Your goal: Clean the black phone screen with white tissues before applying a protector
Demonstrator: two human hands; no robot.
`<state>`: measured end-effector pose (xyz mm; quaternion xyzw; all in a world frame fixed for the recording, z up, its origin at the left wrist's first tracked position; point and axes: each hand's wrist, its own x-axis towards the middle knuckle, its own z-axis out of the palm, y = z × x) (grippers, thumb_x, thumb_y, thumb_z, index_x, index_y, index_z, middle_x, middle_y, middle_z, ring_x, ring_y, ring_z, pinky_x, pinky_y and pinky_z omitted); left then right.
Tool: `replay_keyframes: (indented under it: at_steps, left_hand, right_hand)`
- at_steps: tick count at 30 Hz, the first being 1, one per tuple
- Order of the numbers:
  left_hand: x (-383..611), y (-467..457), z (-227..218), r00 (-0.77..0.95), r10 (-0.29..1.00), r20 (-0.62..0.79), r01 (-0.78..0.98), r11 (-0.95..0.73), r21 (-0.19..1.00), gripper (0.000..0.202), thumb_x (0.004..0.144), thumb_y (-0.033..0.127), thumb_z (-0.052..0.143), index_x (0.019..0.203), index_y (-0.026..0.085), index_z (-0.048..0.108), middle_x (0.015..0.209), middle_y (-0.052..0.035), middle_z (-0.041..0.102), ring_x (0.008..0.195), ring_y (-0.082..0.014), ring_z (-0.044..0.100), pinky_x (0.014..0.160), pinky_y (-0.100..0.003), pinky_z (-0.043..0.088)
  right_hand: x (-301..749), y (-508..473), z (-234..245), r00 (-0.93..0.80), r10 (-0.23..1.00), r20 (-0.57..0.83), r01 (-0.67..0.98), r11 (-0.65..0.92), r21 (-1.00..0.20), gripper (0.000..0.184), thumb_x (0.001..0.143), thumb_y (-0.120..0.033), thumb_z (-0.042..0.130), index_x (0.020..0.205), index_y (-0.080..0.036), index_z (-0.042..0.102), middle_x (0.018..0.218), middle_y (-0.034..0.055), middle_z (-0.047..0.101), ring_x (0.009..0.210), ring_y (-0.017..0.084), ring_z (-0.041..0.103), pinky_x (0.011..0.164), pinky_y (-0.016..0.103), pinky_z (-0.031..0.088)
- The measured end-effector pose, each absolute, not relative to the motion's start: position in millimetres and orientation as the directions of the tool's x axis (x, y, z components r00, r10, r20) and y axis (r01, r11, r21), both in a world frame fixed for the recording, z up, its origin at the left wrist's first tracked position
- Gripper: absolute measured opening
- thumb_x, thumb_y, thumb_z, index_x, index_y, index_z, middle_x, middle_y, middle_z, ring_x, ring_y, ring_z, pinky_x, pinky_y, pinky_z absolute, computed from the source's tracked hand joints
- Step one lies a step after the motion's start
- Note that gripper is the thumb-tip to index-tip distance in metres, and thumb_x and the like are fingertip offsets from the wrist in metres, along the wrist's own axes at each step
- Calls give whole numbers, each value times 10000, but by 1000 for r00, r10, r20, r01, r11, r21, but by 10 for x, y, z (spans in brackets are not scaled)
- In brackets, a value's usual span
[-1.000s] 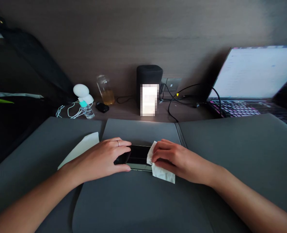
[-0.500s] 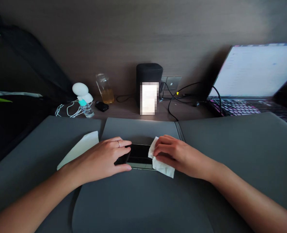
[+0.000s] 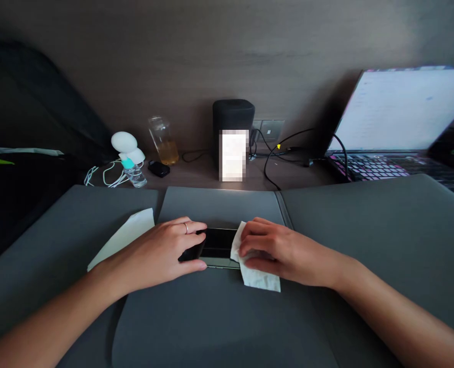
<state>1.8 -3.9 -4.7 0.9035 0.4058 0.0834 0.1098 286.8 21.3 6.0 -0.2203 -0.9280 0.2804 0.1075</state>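
A black phone [image 3: 217, 247] lies flat on a grey mat [image 3: 219, 312] in front of me. My left hand [image 3: 161, 255], with a ring on one finger, clasps the phone's left end between thumb and fingers. My right hand [image 3: 276, 250] presses a crumpled white wipe [image 3: 252, 271] onto the phone's right end, fingers curled over it. Just left of my left hand lies a folded white tissue [image 3: 124, 236] on the mat.
Along the back of the desk stand a black speaker [image 3: 232, 120], a glass bottle of yellow liquid [image 3: 162, 140], a small spray bottle [image 3: 133, 171], a white mushroom-shaped lamp [image 3: 125, 144] and tangled white cables [image 3: 104, 176]. An open laptop [image 3: 399, 128] sits at the right with black cables [image 3: 273, 163].
My right hand slid the wipe up along the phone's right end, then back down toward me and slightly left. The left hand stayed put on the phone.
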Motion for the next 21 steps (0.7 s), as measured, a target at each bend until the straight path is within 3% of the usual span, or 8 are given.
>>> replay_keyframes:
  at_steps: [4,9,13,18,21]
  left_hand:
    - [19,-36,-41,665,745,47,712,-652,260,365,904,438,632,1185,212,686,1371,-66,586,1182,-263,579,970,-394,517]
    - [12,-41,-56,654,754,68,713,-644,279,350,902,440,630,1173,227,693,1360,-63,595,1177,-273,583,967,-403,514]
    - [3,-38,-76,657,748,93,698,-650,302,335,896,428,638,1162,234,700,1344,-66,606,1165,-274,592,962,-406,515]
    - [2,-29,-75,665,742,82,698,-657,285,335,905,435,627,1156,226,700,1361,-70,592,1164,-272,591,955,-404,522]
    - [3,-31,-69,666,743,66,704,-655,276,343,904,440,631,1165,226,695,1365,-65,589,1180,-275,582,966,-405,517]
  right_hand:
    - [2874,221,44,-855,509,99,369,732,-573,144,970,-206,522,1018,-184,656,1025,76,615,979,193,542,910,376,437]
    - [2890,244,58,-880,472,53,354,727,-589,134,972,-214,522,982,-189,653,1011,59,625,966,186,538,881,360,443]
    - [2869,245,63,-847,526,76,401,727,-557,144,971,-196,509,976,-191,653,1010,67,619,962,191,545,885,370,440]
    - [2840,230,52,-884,462,74,346,751,-562,151,978,-190,502,948,-190,650,975,53,628,943,179,543,878,354,439]
    - [2824,237,28,-850,518,97,394,746,-537,173,991,-214,479,968,-184,649,986,64,616,944,184,539,886,366,438]
